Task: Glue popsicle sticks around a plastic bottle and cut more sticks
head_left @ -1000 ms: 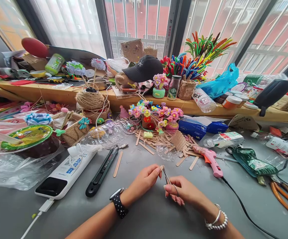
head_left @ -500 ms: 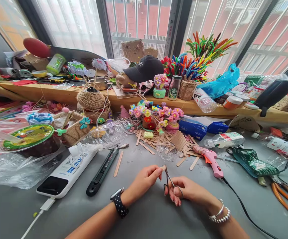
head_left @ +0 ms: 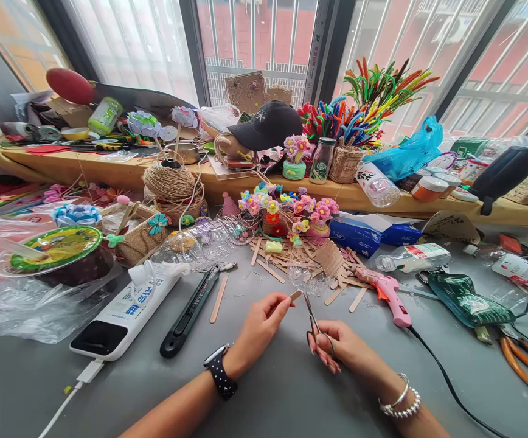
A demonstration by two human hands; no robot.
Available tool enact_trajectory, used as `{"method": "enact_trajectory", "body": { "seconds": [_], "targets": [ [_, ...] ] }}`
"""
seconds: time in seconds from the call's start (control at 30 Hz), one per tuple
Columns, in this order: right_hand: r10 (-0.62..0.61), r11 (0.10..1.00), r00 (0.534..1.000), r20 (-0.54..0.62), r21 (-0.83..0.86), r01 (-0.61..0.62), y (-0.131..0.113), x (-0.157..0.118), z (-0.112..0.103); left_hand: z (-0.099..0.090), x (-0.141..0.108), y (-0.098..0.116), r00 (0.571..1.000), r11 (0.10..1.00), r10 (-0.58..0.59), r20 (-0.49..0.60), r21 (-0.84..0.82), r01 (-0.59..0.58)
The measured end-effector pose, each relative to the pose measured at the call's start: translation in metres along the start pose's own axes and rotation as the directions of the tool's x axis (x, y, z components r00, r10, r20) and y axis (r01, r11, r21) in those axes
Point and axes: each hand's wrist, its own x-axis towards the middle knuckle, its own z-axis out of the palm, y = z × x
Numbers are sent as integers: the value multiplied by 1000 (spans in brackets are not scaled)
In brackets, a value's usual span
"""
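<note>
Between thumb and fingers, my left hand [head_left: 267, 316] pinches a wooden craft stick [head_left: 295, 295], whose rounded tip points up and right. My right hand [head_left: 337, 345] has its fingers through the handles of small metal scissors [head_left: 311, 313]. The blades point upward, just right of the stick's tip and apart from it. Beyond both hands lies a pile of loose craft sticks [head_left: 309, 255] with a clear plastic piece [head_left: 307, 280] at its near edge. One single stick [head_left: 218, 299] rests on the table to the left of my hands.
A pink glue gun [head_left: 389, 295] with a black cord lies at right. To the left are a dark green utility knife [head_left: 191, 313] and a white power bank [head_left: 127, 313] with a cable. Pipe-cleaner flowers [head_left: 286, 207] and a twine ball [head_left: 170, 182] stand farther back.
The scissors have come off the stick's tip and moved slightly right with my right hand. My left hand has turned the stick so its rounded end shows more.
</note>
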Motion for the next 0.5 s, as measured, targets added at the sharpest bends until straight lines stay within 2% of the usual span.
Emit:
{"method": "enact_trajectory", "body": {
  "seconds": [0.13,0.27,0.5],
  "targets": [
    [-8,999,999,-39,-43,6,3,2,2,-1,0,0,990,991,118,-78,79,-112],
    [-10,995,997,-77,-96,2,6,2,6,-1,-1,0,984,981,151,-97,141,-136],
    [-111,946,984,-138,-319,62,2,-1,15,1,-2,4,1000,1000,-5,-28,0,5]
  ]
}}
